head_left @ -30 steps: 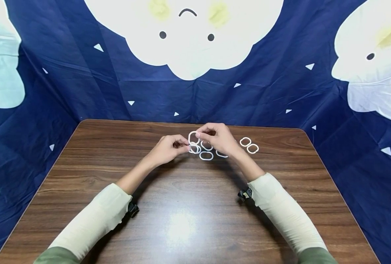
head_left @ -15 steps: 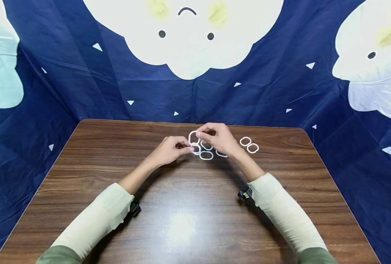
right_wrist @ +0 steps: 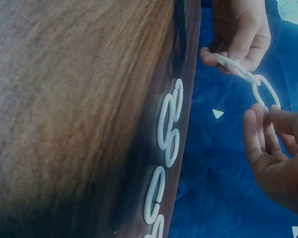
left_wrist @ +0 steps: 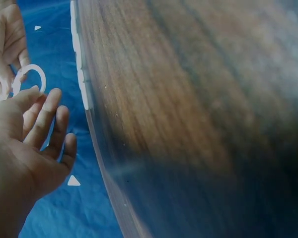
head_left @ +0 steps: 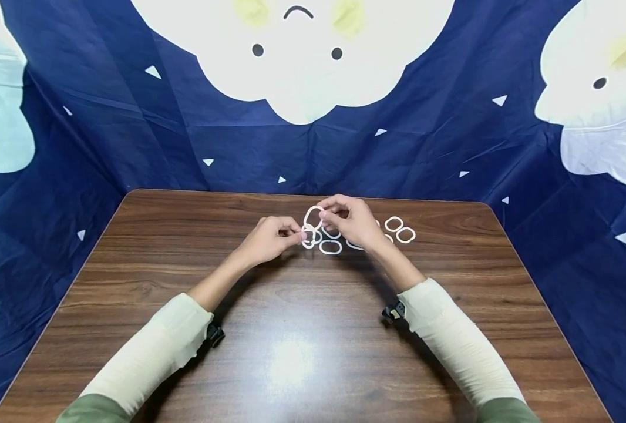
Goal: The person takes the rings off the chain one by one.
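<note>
Above the far part of the table, my left hand [head_left: 271,241] pinches a white oval plastic link [right_wrist: 232,63] between thumb and fingers. My right hand [head_left: 354,224] pinches another white link [right_wrist: 273,92] by one end, held higher and tilted. In the right wrist view the two links meet end to end and look hooked through each other. The left wrist view shows a raised white link [left_wrist: 41,74] between both hands, partly covered by the left thumb. Just under the hands, a loose white link [head_left: 330,253] lies flat on the table.
Several more loose links lie on the wooden table [head_left: 271,317], some partly hidden behind my right hand and forearm. Two of them, a link [head_left: 387,222] and its neighbour [head_left: 413,237], lie to the right. A dark blue cloud-print cloth [head_left: 186,153] hangs behind the far edge.
My right hand has shifted slightly up and right with its link, which leans more. The left hand has drawn back a little left, and its link has turned more upright.
</note>
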A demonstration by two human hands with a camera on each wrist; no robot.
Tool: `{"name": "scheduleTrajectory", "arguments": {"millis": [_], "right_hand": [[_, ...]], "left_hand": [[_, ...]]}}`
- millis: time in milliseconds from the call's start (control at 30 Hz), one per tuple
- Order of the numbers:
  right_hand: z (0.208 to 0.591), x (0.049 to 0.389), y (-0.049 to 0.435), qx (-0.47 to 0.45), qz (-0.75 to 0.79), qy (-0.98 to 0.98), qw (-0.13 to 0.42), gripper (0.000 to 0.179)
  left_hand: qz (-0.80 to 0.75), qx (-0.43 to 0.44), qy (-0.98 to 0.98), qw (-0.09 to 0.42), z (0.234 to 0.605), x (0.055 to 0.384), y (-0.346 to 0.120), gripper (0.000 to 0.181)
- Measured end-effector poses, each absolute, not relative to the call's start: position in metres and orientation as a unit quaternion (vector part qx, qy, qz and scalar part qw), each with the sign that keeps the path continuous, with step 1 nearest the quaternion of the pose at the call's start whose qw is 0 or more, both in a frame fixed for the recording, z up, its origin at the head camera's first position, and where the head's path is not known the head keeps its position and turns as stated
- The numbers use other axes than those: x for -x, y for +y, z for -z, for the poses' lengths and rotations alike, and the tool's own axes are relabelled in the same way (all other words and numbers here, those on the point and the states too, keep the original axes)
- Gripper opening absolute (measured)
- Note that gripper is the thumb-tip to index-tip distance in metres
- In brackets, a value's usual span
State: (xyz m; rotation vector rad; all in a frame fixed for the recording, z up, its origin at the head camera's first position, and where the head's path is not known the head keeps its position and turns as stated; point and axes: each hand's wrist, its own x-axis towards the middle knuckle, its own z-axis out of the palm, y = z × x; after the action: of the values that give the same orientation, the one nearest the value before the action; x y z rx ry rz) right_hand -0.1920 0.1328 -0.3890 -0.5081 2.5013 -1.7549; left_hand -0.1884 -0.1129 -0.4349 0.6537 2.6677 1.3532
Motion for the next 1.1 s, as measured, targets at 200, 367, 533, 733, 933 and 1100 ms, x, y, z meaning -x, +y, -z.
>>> {"name": "scheduleTrajectory", "arguments": {"millis": [200,367,533,733,933,1100], "right_hand": [[0.396,0.191,0.134,0.136,0.577,0.804,0.038,0.017],[0.401,0.19,0.136,0.107,0.591,0.797,0.058,0.02],[0.407,0.189,0.137,0.085,0.611,0.784,0.072,0.022],[0.417,0.187,0.136,0.072,0.646,0.755,0.081,0.012],[0.419,0.186,0.131,0.073,0.673,0.729,0.098,0.02],[0.42,0.184,0.128,0.073,0.676,0.726,0.105,0.02]], "left_hand": [[-0.441,-0.211,0.871,0.046,0.434,0.189,-0.115,0.01],[-0.441,-0.202,0.873,0.049,0.432,0.189,-0.116,0.01],[-0.431,-0.191,0.88,0.048,0.43,0.189,-0.117,0.009],[-0.439,-0.181,0.878,0.059,0.429,0.188,-0.116,0.009],[-0.444,-0.178,0.876,0.056,0.429,0.188,-0.115,0.01],[-0.446,-0.175,0.876,0.055,0.429,0.188,-0.115,0.012]]}}
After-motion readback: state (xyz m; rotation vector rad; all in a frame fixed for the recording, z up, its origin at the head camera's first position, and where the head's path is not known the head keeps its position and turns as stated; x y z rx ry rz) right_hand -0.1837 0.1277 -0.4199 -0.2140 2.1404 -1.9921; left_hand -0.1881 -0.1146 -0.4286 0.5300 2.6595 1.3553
